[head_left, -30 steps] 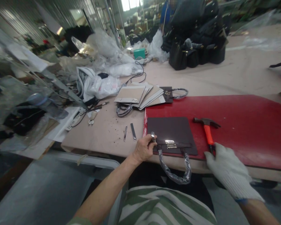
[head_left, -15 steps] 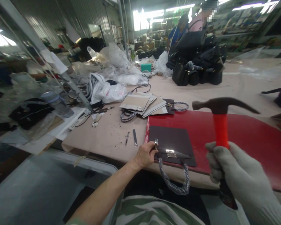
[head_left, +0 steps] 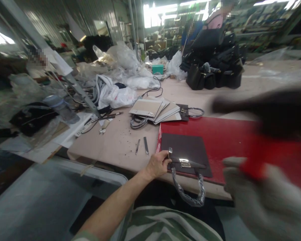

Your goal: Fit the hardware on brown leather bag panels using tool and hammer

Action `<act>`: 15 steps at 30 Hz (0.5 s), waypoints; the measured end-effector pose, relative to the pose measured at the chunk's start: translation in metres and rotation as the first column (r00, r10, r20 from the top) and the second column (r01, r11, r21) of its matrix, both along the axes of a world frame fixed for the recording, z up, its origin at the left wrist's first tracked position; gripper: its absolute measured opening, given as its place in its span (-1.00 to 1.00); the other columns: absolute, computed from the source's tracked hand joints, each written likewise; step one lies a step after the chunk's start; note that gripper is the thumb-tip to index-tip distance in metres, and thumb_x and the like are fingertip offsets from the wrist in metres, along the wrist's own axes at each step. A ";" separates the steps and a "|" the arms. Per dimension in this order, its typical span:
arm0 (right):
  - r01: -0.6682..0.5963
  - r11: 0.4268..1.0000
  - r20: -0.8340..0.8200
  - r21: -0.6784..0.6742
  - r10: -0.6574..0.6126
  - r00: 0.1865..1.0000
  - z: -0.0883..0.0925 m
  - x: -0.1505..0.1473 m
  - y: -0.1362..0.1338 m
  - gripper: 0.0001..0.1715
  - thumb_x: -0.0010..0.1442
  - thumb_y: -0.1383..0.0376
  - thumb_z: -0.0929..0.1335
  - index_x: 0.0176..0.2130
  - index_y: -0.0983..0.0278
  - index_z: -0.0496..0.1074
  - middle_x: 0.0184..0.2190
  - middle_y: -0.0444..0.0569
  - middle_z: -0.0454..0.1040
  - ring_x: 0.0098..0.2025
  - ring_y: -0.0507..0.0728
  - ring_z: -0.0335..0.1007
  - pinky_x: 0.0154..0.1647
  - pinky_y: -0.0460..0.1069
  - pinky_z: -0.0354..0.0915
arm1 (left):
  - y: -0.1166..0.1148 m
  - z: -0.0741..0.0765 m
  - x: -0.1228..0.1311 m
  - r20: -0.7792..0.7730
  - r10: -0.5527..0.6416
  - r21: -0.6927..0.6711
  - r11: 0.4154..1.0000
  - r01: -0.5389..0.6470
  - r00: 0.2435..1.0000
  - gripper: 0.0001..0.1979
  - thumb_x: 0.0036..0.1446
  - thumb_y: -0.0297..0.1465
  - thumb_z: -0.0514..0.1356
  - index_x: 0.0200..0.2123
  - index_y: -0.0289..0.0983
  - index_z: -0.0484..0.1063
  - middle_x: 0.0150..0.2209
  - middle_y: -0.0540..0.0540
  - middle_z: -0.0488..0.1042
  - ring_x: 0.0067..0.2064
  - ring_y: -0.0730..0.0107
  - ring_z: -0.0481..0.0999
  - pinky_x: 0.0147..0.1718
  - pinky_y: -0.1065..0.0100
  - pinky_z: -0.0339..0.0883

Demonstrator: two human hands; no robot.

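My bare left hand point(head_left: 158, 164) pinches a short, shiny metal punch point(head_left: 170, 151). The punch stands upright at the left side of a dark brown handbag panel point(head_left: 183, 145). A silver clasp point(head_left: 185, 163) sits on the panel, and a plastic-wrapped handle point(head_left: 188, 197) hangs from it over the table edge. My right hand point(head_left: 256, 194), in a pale work glove, is closed around the orange grip of a claw hammer point(head_left: 278, 110). The hammer is raised at the right, close to the camera and smeared by motion.
Under the panel lies a red board point(head_left: 223, 130). Two slim metal tools point(head_left: 145, 146) rest left of it. Beyond are stacked bag panels point(head_left: 153, 108), plastic bags point(head_left: 125, 95) and a heap of black bags point(head_left: 213, 63). A grey bin point(head_left: 97, 164) stands below the table at left.
The hammer in my right hand has swung closer to the camera and to the right, and is now blurred. My left hand holds the punch at the same spot on the panel.
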State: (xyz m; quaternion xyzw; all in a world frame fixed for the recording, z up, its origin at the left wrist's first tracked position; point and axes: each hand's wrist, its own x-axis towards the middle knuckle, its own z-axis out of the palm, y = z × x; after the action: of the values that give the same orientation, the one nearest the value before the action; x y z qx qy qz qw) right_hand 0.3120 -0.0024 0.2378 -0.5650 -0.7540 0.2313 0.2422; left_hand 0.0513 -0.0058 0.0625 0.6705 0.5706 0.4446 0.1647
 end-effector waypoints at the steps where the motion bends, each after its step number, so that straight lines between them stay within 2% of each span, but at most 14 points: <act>1: -0.037 0.999 0.057 -0.022 0.038 0.998 -0.008 -0.001 -0.001 -0.51 0.11 -0.20 0.29 -0.30 0.12 0.44 -0.47 0.12 0.49 -0.50 0.28 0.37 -0.41 0.14 0.26 | 0.000 0.000 0.000 -0.012 -0.004 -0.008 1.000 0.004 1.000 -0.88 0.15 -0.53 0.21 -0.24 -0.23 0.46 -0.30 -0.11 0.57 -0.22 0.22 0.61 -0.15 0.26 0.54; 4: -0.125 0.988 0.210 -0.087 0.141 0.968 -0.024 0.003 0.002 -0.58 0.05 -0.13 0.32 -0.35 0.12 0.47 -0.52 0.10 0.50 -0.52 0.29 0.37 -0.41 0.14 0.24 | 0.001 -0.001 -0.001 -0.025 -0.009 -0.025 1.000 0.008 1.000 -0.90 0.15 -0.53 0.21 -0.27 -0.22 0.45 -0.32 -0.10 0.57 -0.26 0.24 0.61 -0.20 0.28 0.53; 6: -0.158 0.970 0.140 -0.187 0.185 0.973 -0.030 0.012 0.007 -0.59 0.15 -0.12 0.31 -0.31 0.13 0.47 -0.43 0.07 0.55 -0.42 0.27 0.43 -0.34 0.11 0.29 | 0.000 -0.002 -0.001 -0.004 -0.003 -0.010 1.000 0.003 1.000 -0.87 0.17 -0.52 0.20 -0.22 -0.22 0.46 -0.27 -0.11 0.59 -0.21 0.22 0.62 -0.16 0.27 0.54; 9: -0.095 0.919 -0.026 -0.382 0.092 0.995 -0.048 0.032 0.019 -0.54 0.28 -0.13 0.25 -0.37 0.14 0.37 -0.53 -0.05 0.45 -0.52 0.16 0.35 -0.46 0.02 0.23 | -0.002 -0.005 -0.002 0.025 -0.007 0.022 1.000 0.006 1.000 -0.80 0.20 -0.51 0.18 -0.11 -0.23 0.47 -0.17 -0.15 0.62 -0.11 0.18 0.65 -0.08 0.21 0.56; 11: 0.026 0.897 0.019 -0.440 -0.019 1.000 -0.068 0.047 0.029 -0.54 0.36 -0.08 0.18 -0.40 0.15 0.27 -0.61 -0.12 0.33 -0.59 0.12 0.25 -0.54 -0.01 0.12 | -0.002 -0.006 -0.002 0.027 -0.020 0.029 0.999 0.019 0.999 -0.78 0.22 -0.49 0.16 -0.07 -0.24 0.47 -0.14 -0.16 0.63 -0.08 0.18 0.65 -0.05 0.20 0.56; 13: 0.192 0.929 0.282 -0.317 -0.101 0.954 -0.087 0.059 0.039 -0.63 0.39 0.06 0.18 -0.37 0.19 0.29 -0.57 -0.09 0.35 -0.53 0.14 0.31 -0.50 -0.01 0.09 | -0.003 -0.007 -0.003 0.021 -0.027 0.030 0.999 0.026 0.999 -0.78 0.23 -0.48 0.15 -0.06 -0.24 0.47 -0.11 -0.16 0.63 -0.06 0.19 0.65 -0.04 0.20 0.56; 15: 0.276 0.955 0.553 -0.112 -0.171 0.815 -0.095 0.065 0.045 -0.70 0.38 0.14 0.22 -0.26 0.27 0.38 -0.42 0.05 0.46 -0.39 0.20 0.42 -0.43 0.01 0.10 | -0.004 -0.007 -0.003 0.018 -0.022 0.034 0.999 0.021 1.000 -0.78 0.23 -0.47 0.15 -0.06 -0.24 0.48 -0.10 -0.16 0.64 -0.05 0.21 0.66 -0.02 0.21 0.56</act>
State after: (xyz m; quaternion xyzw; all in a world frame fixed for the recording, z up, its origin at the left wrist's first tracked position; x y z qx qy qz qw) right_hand 0.3769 0.0424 0.1423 -0.7122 -0.6943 0.1033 -0.0073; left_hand 0.0481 -0.0096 0.0555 0.6751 0.5542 0.4586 0.1635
